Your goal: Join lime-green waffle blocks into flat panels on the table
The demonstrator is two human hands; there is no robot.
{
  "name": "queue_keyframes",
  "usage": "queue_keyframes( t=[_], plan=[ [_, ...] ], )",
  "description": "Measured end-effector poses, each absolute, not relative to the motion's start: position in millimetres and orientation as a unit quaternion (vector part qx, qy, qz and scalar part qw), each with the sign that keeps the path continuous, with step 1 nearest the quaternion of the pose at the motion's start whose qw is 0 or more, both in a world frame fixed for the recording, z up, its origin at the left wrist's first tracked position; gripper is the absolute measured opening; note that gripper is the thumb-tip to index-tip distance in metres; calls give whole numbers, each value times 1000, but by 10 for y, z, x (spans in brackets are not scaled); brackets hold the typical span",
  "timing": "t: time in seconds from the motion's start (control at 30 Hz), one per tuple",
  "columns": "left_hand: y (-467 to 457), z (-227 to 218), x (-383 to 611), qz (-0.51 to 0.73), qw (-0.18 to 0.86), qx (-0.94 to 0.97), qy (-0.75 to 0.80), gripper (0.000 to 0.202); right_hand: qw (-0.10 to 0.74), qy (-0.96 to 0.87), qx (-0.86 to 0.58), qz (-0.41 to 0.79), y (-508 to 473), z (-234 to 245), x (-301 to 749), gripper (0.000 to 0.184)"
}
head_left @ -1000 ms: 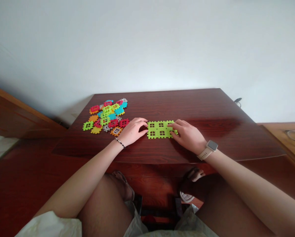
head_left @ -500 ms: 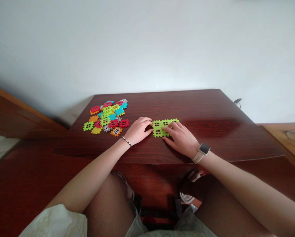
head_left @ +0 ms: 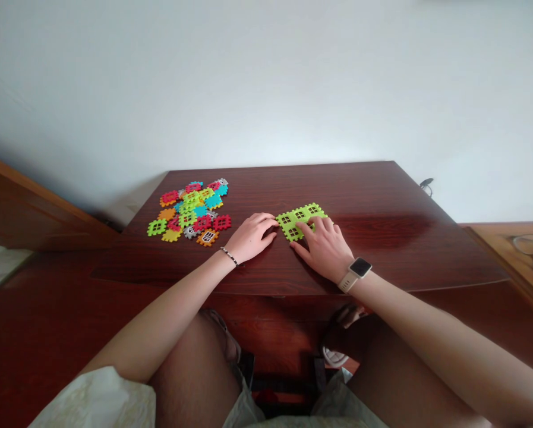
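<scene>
A lime-green panel of joined interlocking window tiles [head_left: 299, 215] lies flat on the dark red-brown table [head_left: 266, 184], its far side tilted up to the right. My right hand [head_left: 326, 245] rests over the panel's near right part, fingers spread on it and thumb at its near edge; it hides some of the tiles. At the panel's left corner is my left hand [head_left: 252, 236], palm down, with fingertips touching or almost touching the edge. Its fingers are stretched out and grip nothing.
A loose pile of toothed tiles [head_left: 188, 208] in red, green, blue, orange, yellow and grey covers the table's left part. Behind the table stands a pale wall [head_left: 266, 89]. My knees are below the front edge. A dark cable [head_left: 426, 183] shows past the right edge.
The green panel has turned counter-clockwise on the table, its right end swinging away from me. My right hand has moved slightly with it; my left hand has hardly moved.
</scene>
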State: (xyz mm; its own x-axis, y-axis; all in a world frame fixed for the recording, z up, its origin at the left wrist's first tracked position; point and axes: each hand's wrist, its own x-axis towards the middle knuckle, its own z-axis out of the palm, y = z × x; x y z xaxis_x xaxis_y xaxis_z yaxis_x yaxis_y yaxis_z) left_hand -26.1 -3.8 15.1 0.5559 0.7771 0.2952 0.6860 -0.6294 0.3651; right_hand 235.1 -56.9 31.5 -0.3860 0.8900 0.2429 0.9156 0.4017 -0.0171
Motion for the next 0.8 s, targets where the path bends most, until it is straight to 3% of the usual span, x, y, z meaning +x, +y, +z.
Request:
queue_keyframes(
  t=[0.8],
  plan=[
    [-37, 105, -302, 218, 88, 882, 408, 26, 56, -763, -643, -15, -151, 359, 2684, 65]
  ],
)
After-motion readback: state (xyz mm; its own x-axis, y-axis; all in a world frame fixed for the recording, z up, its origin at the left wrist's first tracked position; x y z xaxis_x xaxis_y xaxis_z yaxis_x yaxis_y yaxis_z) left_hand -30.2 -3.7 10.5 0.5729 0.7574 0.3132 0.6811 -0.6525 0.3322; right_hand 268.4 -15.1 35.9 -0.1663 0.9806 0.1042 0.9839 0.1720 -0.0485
